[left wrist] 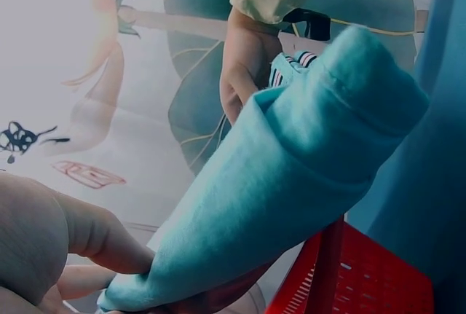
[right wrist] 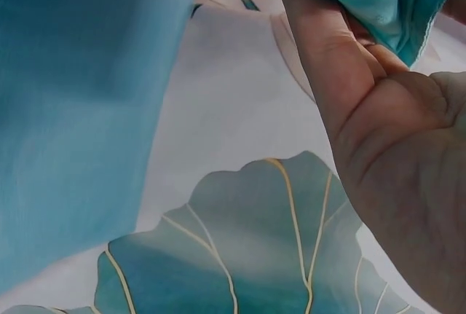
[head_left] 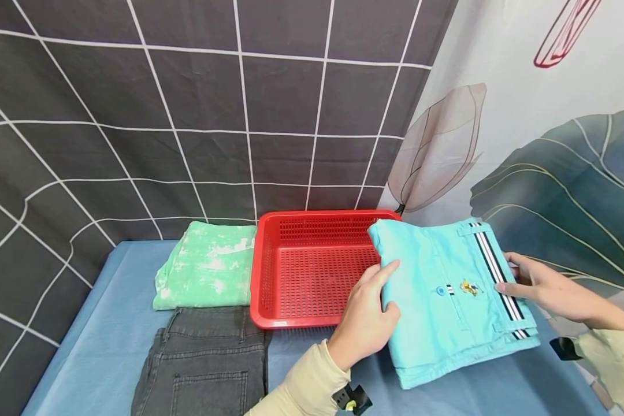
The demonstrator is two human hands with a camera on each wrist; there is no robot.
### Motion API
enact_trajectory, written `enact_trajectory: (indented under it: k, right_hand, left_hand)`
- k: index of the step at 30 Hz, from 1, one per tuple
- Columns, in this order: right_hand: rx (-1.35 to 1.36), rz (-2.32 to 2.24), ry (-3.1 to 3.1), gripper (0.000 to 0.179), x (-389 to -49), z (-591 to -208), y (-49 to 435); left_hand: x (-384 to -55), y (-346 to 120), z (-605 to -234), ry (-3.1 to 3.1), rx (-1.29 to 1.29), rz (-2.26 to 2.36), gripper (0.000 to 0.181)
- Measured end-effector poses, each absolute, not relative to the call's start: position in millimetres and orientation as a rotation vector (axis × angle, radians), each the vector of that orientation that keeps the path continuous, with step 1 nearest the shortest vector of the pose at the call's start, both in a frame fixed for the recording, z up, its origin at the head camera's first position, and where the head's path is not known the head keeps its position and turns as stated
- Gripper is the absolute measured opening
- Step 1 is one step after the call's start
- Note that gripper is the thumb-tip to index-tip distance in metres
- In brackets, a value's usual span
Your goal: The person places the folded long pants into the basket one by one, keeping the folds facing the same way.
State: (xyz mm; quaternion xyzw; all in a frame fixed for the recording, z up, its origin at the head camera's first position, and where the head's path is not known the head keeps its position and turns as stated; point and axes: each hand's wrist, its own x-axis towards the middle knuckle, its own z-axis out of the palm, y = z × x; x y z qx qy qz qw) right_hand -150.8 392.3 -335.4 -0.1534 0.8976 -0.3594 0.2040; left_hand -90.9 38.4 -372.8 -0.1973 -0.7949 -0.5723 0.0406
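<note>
A folded turquoise garment (head_left: 431, 312) with black-and-white side stripes, a button and a small embroidered figure is held up between both hands, right of the red basket. My left hand (head_left: 366, 312) grips its left edge, thumb on the near face. At the striped right edge, my right hand (head_left: 546, 289) pinches the cloth with the thumb in front and fingers behind. The left wrist view shows the rolled fold of the garment (left wrist: 269, 175) above the basket's side. Seen from the right wrist, fingers (right wrist: 328, 52) lie under the cloth.
The red plastic basket (head_left: 262, 271) stands on the blue-covered table (head_left: 104, 341). Left of it lies a folded green-and-white cloth (head_left: 208, 266), with folded dark grey jeans (head_left: 208, 361) in front. A dark grid curtain (head_left: 197, 86) hangs behind, and a leaf-patterned one (head_left: 567, 190) at right.
</note>
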Motion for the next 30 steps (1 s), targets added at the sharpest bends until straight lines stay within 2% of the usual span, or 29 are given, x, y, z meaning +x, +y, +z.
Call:
enact_trajectory:
  k: [8,30]
  right_hand:
    - [-0.483,-1.069,2.460,0.047,-150,-335,387]
    - [-0.527,-1.179,2.509,0.050,-146,-340,352]
  left_hand:
    - [-92,31,-371,-2.455,-0.571,-1.758,0.068]
    - [-101,3,-367,-2.417,-0.544,-1.762,0.064]
